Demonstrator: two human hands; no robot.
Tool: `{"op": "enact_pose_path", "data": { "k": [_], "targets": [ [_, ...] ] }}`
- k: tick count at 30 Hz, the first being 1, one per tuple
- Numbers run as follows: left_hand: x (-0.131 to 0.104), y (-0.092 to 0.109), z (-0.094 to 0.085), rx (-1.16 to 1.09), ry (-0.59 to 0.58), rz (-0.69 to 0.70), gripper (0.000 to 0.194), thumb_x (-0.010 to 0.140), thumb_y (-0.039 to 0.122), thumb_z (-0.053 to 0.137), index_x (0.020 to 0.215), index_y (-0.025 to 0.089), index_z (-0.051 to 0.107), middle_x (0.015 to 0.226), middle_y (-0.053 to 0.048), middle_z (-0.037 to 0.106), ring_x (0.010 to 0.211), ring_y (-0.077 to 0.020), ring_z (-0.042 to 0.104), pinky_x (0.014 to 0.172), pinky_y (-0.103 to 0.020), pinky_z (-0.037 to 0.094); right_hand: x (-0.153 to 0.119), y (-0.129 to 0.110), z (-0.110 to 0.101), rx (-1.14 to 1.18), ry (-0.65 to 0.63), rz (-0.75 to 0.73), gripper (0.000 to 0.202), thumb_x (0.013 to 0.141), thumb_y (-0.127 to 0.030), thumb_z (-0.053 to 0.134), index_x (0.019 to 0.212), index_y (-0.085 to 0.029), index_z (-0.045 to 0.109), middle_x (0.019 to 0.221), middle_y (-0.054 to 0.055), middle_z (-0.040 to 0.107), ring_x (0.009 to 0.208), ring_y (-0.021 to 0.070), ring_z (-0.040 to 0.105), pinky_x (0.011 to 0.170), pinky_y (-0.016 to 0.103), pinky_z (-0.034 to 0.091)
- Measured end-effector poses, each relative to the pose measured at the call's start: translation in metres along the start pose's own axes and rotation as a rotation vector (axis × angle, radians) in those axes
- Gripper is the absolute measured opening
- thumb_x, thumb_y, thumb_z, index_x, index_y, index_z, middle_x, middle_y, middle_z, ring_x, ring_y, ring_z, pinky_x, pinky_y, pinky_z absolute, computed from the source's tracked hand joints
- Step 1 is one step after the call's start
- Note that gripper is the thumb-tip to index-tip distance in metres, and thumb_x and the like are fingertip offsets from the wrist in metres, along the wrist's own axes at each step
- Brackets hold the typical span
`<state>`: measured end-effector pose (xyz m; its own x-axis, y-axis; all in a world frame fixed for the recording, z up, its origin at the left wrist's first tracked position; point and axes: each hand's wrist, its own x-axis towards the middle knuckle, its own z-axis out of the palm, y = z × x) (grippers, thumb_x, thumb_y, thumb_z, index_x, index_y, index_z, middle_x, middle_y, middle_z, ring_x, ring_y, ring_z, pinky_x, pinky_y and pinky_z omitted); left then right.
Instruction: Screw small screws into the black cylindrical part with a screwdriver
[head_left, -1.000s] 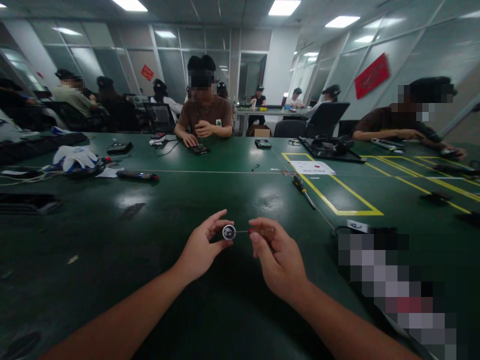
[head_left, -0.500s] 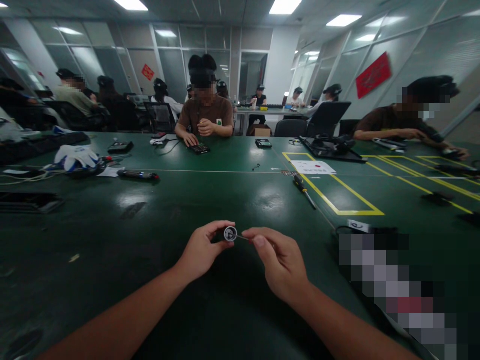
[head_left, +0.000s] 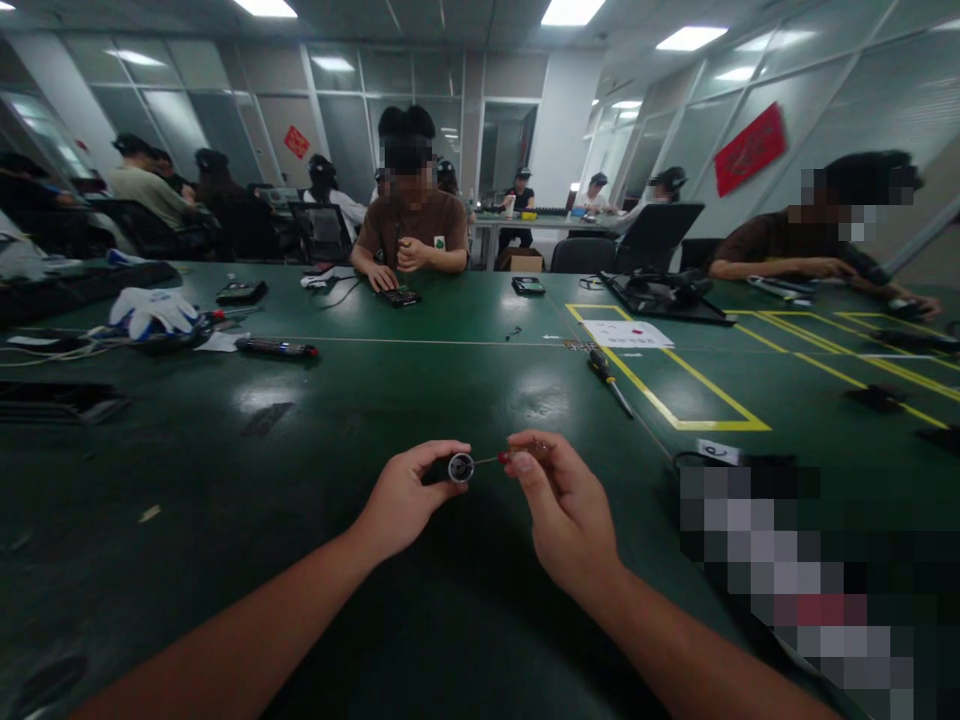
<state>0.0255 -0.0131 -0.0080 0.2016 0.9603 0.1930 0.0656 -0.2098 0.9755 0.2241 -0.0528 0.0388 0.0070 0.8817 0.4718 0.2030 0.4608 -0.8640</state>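
Observation:
Between thumb and fingers, my left hand holds a small round metal-rimmed part, its open, dark inside facing me. My right hand is closed on a thin screwdriver with a red collar and a clear-looking handle. The thin shaft points left and meets the right side of the round part; where exactly its tip sits is too small to tell. Both hands are above the green table, near its middle.
A yellow-black screwdriver lies ahead to the right, beside a white paper. White gloves and a dark pen-shaped tool lie at left. Across the table a person handles a small device.
My right hand's fingers have shifted on the screwdriver, so its red collar and handle now show. The left hand has stayed in place with the round part.

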Motion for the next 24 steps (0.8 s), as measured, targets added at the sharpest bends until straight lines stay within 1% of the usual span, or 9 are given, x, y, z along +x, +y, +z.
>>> {"op": "enact_pose_path", "data": {
  "k": [4,7,8,9,11,13,17,20,24],
  "targets": [
    [0.001,-0.001,-0.002,0.005,0.012,0.002,0.042,0.073,0.014,0.081,0.114,0.02,0.077,0.121,-0.008,0.075,0.116,-0.0272,0.068,0.112,-0.046,0.046,0.009,0.002,0.001,0.114,0.073,0.133,0.021,0.098,-0.042,0.062,0.104,-0.023,0.069,0.085,0.003,0.069,0.08,0.0198,0.067,0.077,0.034,0.056],
    [0.001,-0.003,-0.003,0.029,0.007,0.014,0.042,0.075,0.014,0.08,0.116,0.021,0.076,0.123,-0.008,0.074,0.117,-0.027,0.068,0.112,-0.047,0.046,0.016,0.009,0.002,0.334,0.151,0.299,0.026,0.096,-0.046,0.063,0.098,-0.021,0.069,0.081,0.002,0.067,0.071,0.0173,0.064,0.07,0.033,0.055],
    [0.001,-0.003,-0.004,0.042,0.011,0.019,0.042,0.076,0.015,0.079,0.117,0.022,0.076,0.123,-0.008,0.074,0.117,-0.0269,0.068,0.113,-0.048,0.046,0.018,0.012,0.002,0.408,0.153,0.362,0.027,0.095,-0.047,0.063,0.097,-0.02,0.068,0.082,0.002,0.066,0.07,0.0171,0.063,0.068,0.033,0.055],
    [0.001,-0.003,-0.004,0.055,0.016,0.023,0.042,0.076,0.015,0.079,0.117,0.022,0.076,0.124,-0.008,0.074,0.118,-0.0268,0.068,0.113,-0.048,0.046,0.019,0.014,0.002,0.436,0.16,0.388,0.027,0.095,-0.047,0.064,0.097,-0.021,0.068,0.081,0.002,0.066,0.07,0.017,0.063,0.067,0.033,0.055],
    [0.001,-0.003,-0.005,0.074,0.025,0.029,0.041,0.077,0.016,0.079,0.117,0.022,0.075,0.124,-0.008,0.074,0.118,-0.0268,0.067,0.113,-0.048,0.046,0.02,0.015,0.002,0.41,0.193,0.352,0.025,0.095,-0.046,0.064,0.098,-0.021,0.067,0.082,0.001,0.066,0.07,0.0167,0.062,0.068,0.032,0.054],
    [0.001,-0.001,-0.005,0.09,0.034,0.029,0.04,0.077,0.016,0.079,0.117,0.023,0.075,0.123,-0.008,0.074,0.119,-0.0267,0.067,0.112,-0.048,0.047,0.018,0.013,0.001,0.3,0.195,0.253,0.024,0.097,-0.045,0.062,0.099,-0.022,0.067,0.083,0.001,0.066,0.072,0.017,0.063,0.07,0.032,0.054],
    [0.001,0.002,-0.005,0.113,0.047,0.036,0.04,0.077,0.016,0.079,0.116,0.023,0.076,0.122,-0.008,0.074,0.117,-0.0269,0.068,0.111,-0.048,0.047,0.012,0.006,-0.001,0.085,0.117,0.092,0.021,0.101,-0.043,0.057,0.105,-0.024,0.065,0.087,0.002,0.068,0.079,0.0185,0.066,0.076,0.033,0.055],
    [0.001,0.003,-0.004,0.118,0.053,0.041,0.04,0.077,0.017,0.08,0.116,0.024,0.076,0.122,-0.008,0.074,0.116,-0.0268,0.068,0.11,-0.047,0.048,0.009,0.006,-0.002,-0.014,0.054,0.037,0.02,0.103,-0.04,0.055,0.11,-0.025,0.064,0.091,0.003,0.07,0.083,0.0191,0.068,0.078,0.034,0.055],
    [0.001,0.003,-0.004,0.137,0.053,0.065,0.039,0.077,0.016,0.08,0.115,0.025,0.077,0.122,-0.008,0.074,0.117,-0.0269,0.067,0.112,-0.048,0.046,0.007,0.008,-0.003,-0.098,-0.005,-0.016,0.018,0.103,-0.038,0.055,0.113,-0.025,0.064,0.092,0.004,0.072,0.083,0.0204,0.07,0.077,0.035,0.054]
  ]
}}
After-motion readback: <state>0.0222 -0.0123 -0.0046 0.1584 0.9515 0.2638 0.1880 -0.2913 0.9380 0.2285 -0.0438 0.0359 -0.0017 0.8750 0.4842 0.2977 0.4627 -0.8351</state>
